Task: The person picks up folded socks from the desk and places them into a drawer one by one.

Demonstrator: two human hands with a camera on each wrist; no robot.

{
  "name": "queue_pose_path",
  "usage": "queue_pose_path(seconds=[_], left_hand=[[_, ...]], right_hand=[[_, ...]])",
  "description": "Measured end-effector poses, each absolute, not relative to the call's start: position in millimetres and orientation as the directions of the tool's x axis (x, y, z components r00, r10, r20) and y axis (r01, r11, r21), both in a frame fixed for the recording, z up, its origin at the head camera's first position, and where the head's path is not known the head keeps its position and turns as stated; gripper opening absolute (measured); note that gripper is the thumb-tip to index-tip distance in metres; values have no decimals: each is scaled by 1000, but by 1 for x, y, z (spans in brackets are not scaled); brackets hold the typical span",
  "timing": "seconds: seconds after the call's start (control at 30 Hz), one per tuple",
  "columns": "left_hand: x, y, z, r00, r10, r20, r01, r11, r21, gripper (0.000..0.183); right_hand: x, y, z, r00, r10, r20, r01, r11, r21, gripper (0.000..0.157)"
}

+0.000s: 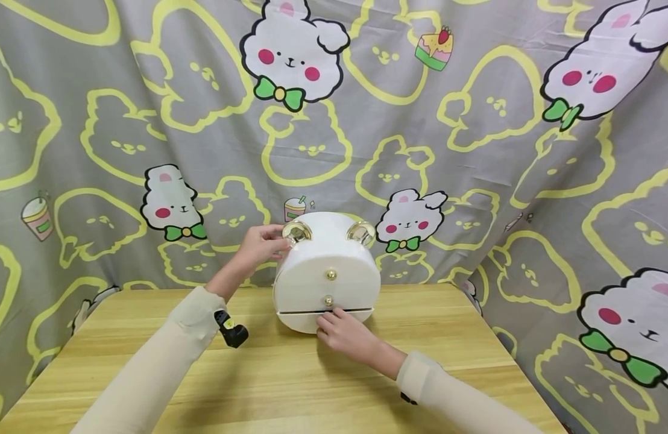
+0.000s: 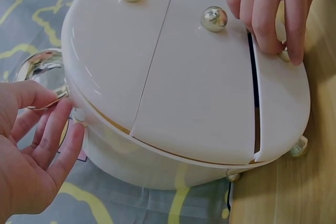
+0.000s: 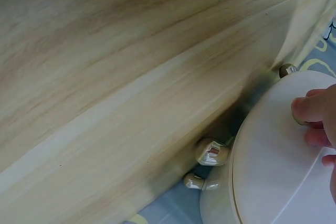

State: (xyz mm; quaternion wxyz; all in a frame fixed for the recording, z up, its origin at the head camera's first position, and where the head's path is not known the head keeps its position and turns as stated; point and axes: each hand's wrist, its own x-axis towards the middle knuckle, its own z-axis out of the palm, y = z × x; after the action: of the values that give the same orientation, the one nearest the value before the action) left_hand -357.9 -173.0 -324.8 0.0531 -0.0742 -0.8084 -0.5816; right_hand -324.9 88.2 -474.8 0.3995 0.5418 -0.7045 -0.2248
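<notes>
A glossy white rounded drawer box (image 1: 327, 244) with two gold ears stands on the table. Its front has three drawers; gold knobs (image 2: 214, 19) show on the upper two. The bottom drawer (image 2: 281, 103) is pulled out slightly, leaving a dark gap above it. My left hand (image 1: 262, 246) pinches the edge of the gold ear (image 2: 44, 72) on the left between thumb and fingers, the other fingers spread loosely. With its fingertips, my right hand (image 1: 347, 334) grips the bottom drawer's knob (image 3: 299, 122), mostly hidden behind the fingers. What the drawers hold is hidden.
The box rests on small gold feet (image 3: 212, 151) on a wood-grain table (image 1: 258, 386). Behind the table and along its sides hangs a grey curtain (image 1: 225, 150) with cartoon rabbits. A black wrist camera (image 1: 232, 330) is strapped to the left sleeve.
</notes>
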Motion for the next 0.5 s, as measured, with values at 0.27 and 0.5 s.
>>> queue_pose_path(seconds=[0.27,0.5], left_hand=[[-358,-172,-324,-985,69,157,171,318,933,40],[-358,-172,-323,-985,77,152,168,316,934,38]], right_hand=[[-325,87,-475,-115,-940,322,-575,328,749,10],[-328,87,-476,-111,-938,329,-569,331,752,13]])
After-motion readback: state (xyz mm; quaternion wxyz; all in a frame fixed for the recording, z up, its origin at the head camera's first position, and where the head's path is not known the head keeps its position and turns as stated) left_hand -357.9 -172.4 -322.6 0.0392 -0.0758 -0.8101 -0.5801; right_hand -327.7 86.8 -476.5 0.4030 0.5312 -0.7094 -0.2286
